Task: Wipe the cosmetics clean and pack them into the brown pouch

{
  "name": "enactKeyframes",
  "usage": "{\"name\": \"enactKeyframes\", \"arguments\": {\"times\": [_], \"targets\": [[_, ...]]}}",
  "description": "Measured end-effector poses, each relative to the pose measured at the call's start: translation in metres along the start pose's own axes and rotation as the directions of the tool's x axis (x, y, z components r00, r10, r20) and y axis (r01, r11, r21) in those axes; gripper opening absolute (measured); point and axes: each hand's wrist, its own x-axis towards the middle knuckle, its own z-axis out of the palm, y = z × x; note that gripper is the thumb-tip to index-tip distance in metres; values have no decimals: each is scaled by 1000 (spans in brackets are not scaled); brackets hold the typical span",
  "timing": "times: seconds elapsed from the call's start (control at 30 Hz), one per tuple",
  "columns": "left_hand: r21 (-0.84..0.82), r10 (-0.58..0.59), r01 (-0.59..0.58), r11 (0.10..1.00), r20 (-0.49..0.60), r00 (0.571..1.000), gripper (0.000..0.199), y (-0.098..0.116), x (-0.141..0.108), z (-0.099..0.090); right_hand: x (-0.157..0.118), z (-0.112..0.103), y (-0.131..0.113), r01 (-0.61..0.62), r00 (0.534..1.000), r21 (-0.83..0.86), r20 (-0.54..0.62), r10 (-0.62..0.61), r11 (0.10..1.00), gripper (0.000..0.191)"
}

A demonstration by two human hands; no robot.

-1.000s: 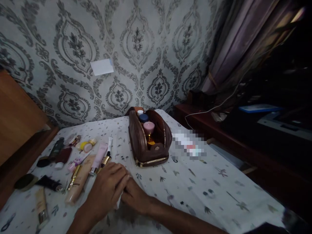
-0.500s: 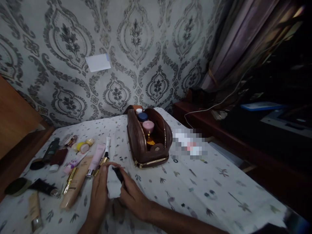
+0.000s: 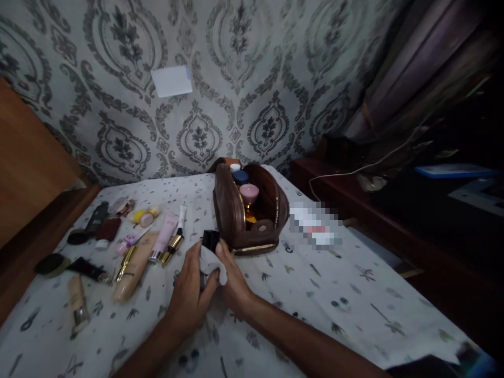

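My left hand (image 3: 189, 291) is closed on a crumpled white tissue (image 3: 209, 262), its thumb pressing the lower part. Out of the top of the tissue sticks a small black box-shaped object (image 3: 211, 239) with a shiny face; its exact kind does not show. My right hand (image 3: 235, 283) grips this black object from the other side, its fingers partly hidden. Just beyond both hands stands an unzipped brown cosmetic bag (image 3: 228, 212). Inside it are a pink-capped container (image 3: 249, 193), a dark blue lid (image 3: 241, 177) and a white cap (image 3: 235, 167).
Left of my hands lie several cosmetics, among them a beige tube (image 3: 136, 270), a pink tube (image 3: 164, 236), a gold-and-dark lipstick tube (image 3: 172, 249) and a black tube (image 3: 88, 269). A blurred-out item (image 3: 317, 226) lies right of the bag. Patterned wallpaper rises behind.
Both hands have risen toward the bag and turned the black object, so it now points up out of the tissue. The camera view has shifted slightly.
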Motion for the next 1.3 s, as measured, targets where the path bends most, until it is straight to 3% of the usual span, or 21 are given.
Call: {"name": "enactKeyframes", "arguments": {"times": [0.13, 0.33, 0.5, 0.6, 0.7, 0.83, 0.93, 1.0, 1.07, 1.2, 1.3], "targets": [[-2, 71, -71, 997, 37, 997, 49, 1, 2, -6, -1, 9, -7, -34, 997, 77, 75, 29, 996, 53], [-47, -40, 37, 998, -52, 998, 32, -2, 7, -10, -3, 14, -9, -39, 983, 77, 181, 24, 996, 49], [-11, -90, 90, 996, -108, 990, 34, -4, 9, -17, -5, 7, -6, 47, 968, -205, 251, 6, 978, 53], [-91, -110, 97, 991, -145, 983, 33, -2, 9, -20, -8, 4, -7, 103, 953, -348, 304, 8, 932, 58], [-180, -146, 111, 977, -193, 970, 33, 0, 10, -23, -12, 5, -7, 108, 934, -387, 355, 40, 916, 64], [-227, -190, 135, 964, -238, 953, 28, 2, 14, -23, -15, 11, 1, 65, 946, -325, 320, 46, 944, 66], [-258, -301, 234, 937, -263, 917, 30, 0, 18, -23, -13, 13, 5, 18, 958, -282, 280, 64, 959, 68], [-332, -396, 310, 891, -232, 888, 32, 0, 19, -24, -11, 12, 4, -38, 950, -224, 294, 105, 974, 71], [-488, -448, 336, 806, -131, 885, 35, 0, 21, -27, -9, 10, 1, -77, 936, -179, 326, 133, 981, 71], [-737, -436, 358, 573, 96, 895, 50, 0, 27, -35, -6, 8, -8, -77, 936, -139, 331, 119, 987, 62], [-735, -369, 381, 560, 191, 910, 52, -5, 31, -40, -5, 7, -13, -105, 931, -156, 331, 152, 982, 61]]}}
